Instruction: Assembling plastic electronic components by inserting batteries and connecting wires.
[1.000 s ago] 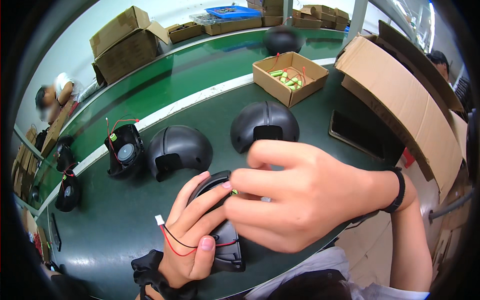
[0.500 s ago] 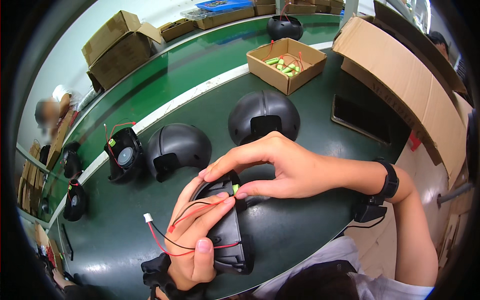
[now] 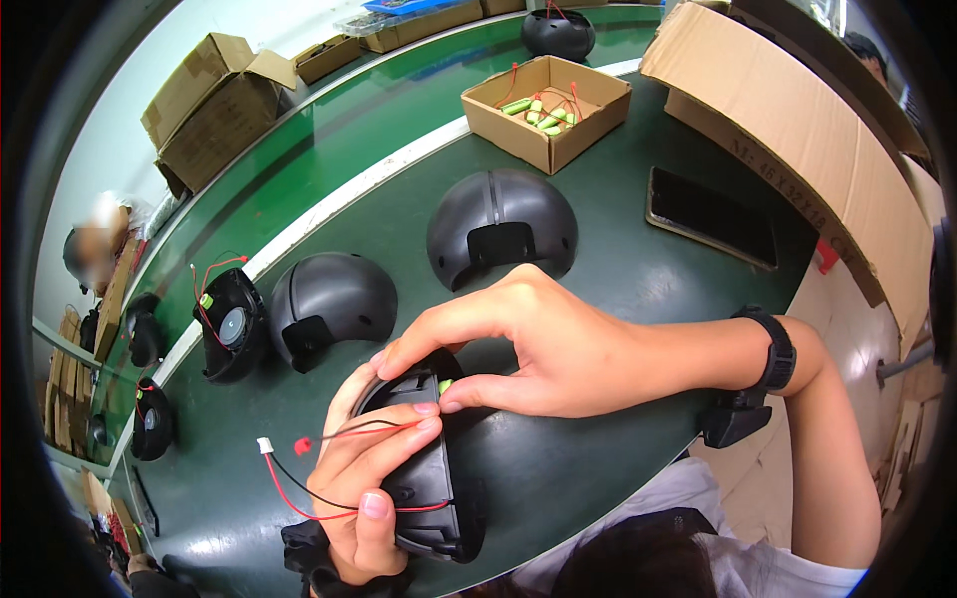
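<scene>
My left hand [image 3: 351, 488] is wrapped round a curved black plastic shell [image 3: 431, 468], its inner side facing up. Red and black wires run over the fingers; one pair ends in a white connector [image 3: 264, 446], the other in a red one [image 3: 303, 447]. At the shell's upper end, a small piece of a green battery [image 3: 446, 387] shows beside my right thumb. My right hand [image 3: 558, 349] arches over that end, with its thumb against the battery and its fingertips at the shell's rim. Most of the battery is hidden.
Beyond my hands stand two black domed shells [image 3: 503, 214] [image 3: 349, 294]. A wired black shell [image 3: 237, 334] with a round grey part lies left. Farther back is a cardboard box [image 3: 548, 149] of green batteries. A phone [image 3: 713, 219] and a large carton [image 3: 788, 130] sit right.
The view has shifted slightly, so the table items appear lower or further left. Less of the green battery shows at my right thumb. Both hands keep their hold.
</scene>
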Motion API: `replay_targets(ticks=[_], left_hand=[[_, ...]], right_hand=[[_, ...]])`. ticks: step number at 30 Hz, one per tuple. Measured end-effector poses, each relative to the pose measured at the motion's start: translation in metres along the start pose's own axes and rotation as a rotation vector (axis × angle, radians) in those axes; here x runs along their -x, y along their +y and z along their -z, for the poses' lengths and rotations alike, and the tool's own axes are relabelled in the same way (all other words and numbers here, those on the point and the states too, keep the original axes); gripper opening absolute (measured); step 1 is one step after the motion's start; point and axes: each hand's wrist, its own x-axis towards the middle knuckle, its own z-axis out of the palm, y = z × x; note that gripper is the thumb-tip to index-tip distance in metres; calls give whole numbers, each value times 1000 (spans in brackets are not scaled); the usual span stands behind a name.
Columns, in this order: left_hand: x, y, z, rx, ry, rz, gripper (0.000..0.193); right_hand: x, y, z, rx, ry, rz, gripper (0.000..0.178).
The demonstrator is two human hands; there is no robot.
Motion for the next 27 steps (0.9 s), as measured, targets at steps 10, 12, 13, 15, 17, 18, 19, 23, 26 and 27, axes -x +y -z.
replay_targets(ticks=[10,12,13,15,17,18,19,23,26,27], left_hand=[[-5,-11,-4,-2,71,-112,50],[-9,-9,-5,-15,70,-96,49],[-6,-9,-4,-17,93,-87,49],[-4,-7,-2,-21,122,-80,48],[-4,-6,-1,-109,123,-114,47],[-2,-5,1,-125,138,-105,47],[-2,-4,3,-160,147,-109,46],[-3,-5,2,-198,148,-131,45],[-7,-6,0,-205,119,-153,45],[-6,-6,1,-207,125,-140,45]], right_hand=[[-6,19,55,904,265,264,57],[8,44,65,1175,229,134,63],[12,46,63,1108,154,-41,67],[11,36,66,1003,136,-101,68],[9,30,63,776,215,-75,67],[5,14,53,365,214,-250,65],[4,-2,46,292,136,-323,67],[15,-8,20,295,-103,-436,79],[17,20,0,-133,88,-153,70],[14,19,-1,-269,61,-157,56]])
